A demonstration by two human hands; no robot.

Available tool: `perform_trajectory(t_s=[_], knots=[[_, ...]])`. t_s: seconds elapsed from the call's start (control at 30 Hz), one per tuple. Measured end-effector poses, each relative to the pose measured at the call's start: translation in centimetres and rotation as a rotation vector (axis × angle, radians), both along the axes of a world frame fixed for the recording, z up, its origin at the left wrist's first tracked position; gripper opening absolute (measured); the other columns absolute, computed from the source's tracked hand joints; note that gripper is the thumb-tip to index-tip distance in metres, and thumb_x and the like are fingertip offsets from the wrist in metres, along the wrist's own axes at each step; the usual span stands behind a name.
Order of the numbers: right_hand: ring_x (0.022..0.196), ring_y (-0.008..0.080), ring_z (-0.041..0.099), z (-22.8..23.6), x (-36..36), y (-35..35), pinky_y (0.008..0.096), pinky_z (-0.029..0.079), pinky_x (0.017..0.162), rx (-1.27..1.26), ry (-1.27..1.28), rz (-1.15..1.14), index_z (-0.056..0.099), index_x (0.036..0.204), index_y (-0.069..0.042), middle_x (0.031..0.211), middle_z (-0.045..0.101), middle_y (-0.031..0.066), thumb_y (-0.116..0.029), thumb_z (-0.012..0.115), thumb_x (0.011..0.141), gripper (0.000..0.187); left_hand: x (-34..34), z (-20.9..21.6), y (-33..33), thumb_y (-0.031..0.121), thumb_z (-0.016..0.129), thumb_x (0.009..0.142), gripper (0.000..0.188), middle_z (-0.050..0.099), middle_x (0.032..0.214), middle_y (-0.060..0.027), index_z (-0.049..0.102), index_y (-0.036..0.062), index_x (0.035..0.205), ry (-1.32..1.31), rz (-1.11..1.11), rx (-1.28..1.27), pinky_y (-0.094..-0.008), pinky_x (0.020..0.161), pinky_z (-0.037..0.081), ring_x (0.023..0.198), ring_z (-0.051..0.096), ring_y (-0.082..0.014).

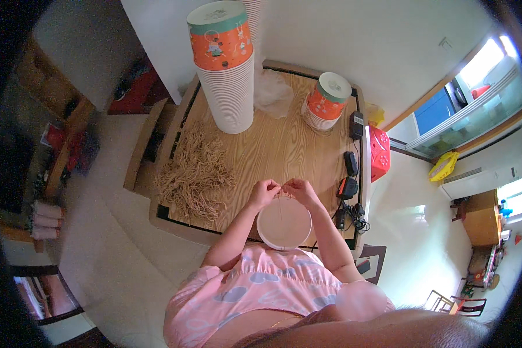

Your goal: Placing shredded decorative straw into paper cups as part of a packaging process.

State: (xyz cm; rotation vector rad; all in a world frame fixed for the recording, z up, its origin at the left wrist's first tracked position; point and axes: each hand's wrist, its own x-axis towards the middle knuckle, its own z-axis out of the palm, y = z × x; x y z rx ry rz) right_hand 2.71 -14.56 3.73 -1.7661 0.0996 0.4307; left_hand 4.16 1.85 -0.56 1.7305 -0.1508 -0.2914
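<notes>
Directly in front of me is a white paper bucket (285, 229), its round open mouth facing up, at the near edge of the table. My left hand (265, 193) and my right hand (299, 191) meet at its far rim, fingertips pinched together. Between them is a thin cord (280, 207), part of which hangs down inside the bucket. The fingers hide how the cord passes the rim. Left of my hands lies a loose heap of beige twisted cords (197, 174).
A tall stack of orange and green paper buckets (229, 87) stands at the table's far left. A shorter stack (327, 101) sits far right, with clear plastic film (272, 93) between. Black adapters and cables (348, 188) line the right edge, beside a red stool (379, 153).
</notes>
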Motion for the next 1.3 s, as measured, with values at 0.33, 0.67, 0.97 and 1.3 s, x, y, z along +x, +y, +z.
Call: perform_trajectory(t_s=[0.33,0.67,0.97,1.3], knots=[[0.065,0.0068,0.050,-1.5,-1.3,-1.5,0.0217,0.041,0.057,0.010,0.169,0.053,0.060,0.083,-0.002,0.072,0.056,-0.0015,-0.019,0.056,0.083,0.017,-1.0,-1.5,2.1,0.010,0.057,0.078,0.009,0.060,0.064,-0.0051,0.056,0.0012,0.076,0.046,0.165,0.009,-0.0261,0.053,0.046,0.057,0.058,-0.0113],[0.065,0.0069,0.048,-1.1,-3.2,-0.9,0.0235,0.041,0.056,-0.009,-0.022,-0.002,0.059,0.079,-0.003,0.069,0.055,-0.0017,-0.017,0.058,0.081,0.015,0.2,1.1,1.2,0.011,0.064,0.074,0.012,0.062,0.069,-0.0049,0.063,0.0003,0.080,0.115,-0.278,0.107,-0.0254,0.057,0.046,0.062,0.058,-0.0102],[0.066,0.0159,0.057,0.8,-5.1,-0.7,0.0307,0.046,0.060,-0.198,-0.262,-0.041,0.058,0.080,-0.001,0.071,0.060,0.0090,-0.008,0.063,0.071,0.013,1.1,-1.4,0.8,0.011,0.062,0.073,0.010,0.063,0.067,-0.0065,0.064,0.0012,0.077,0.094,-0.307,0.209,-0.0255,0.056,0.047,0.061,0.060,-0.0111],[0.064,0.0087,0.052,-1.9,-3.5,-1.5,0.0251,0.044,0.058,0.035,0.041,0.035,0.061,0.080,-0.002,0.067,0.057,0.0013,-0.024,0.056,0.083,0.023,1.1,-1.9,-0.3,0.004,0.059,0.077,0.005,0.059,0.072,-0.0020,0.059,0.0005,0.080,0.234,-0.197,0.005,-0.0227,0.059,0.044,0.064,0.054,-0.0086]])
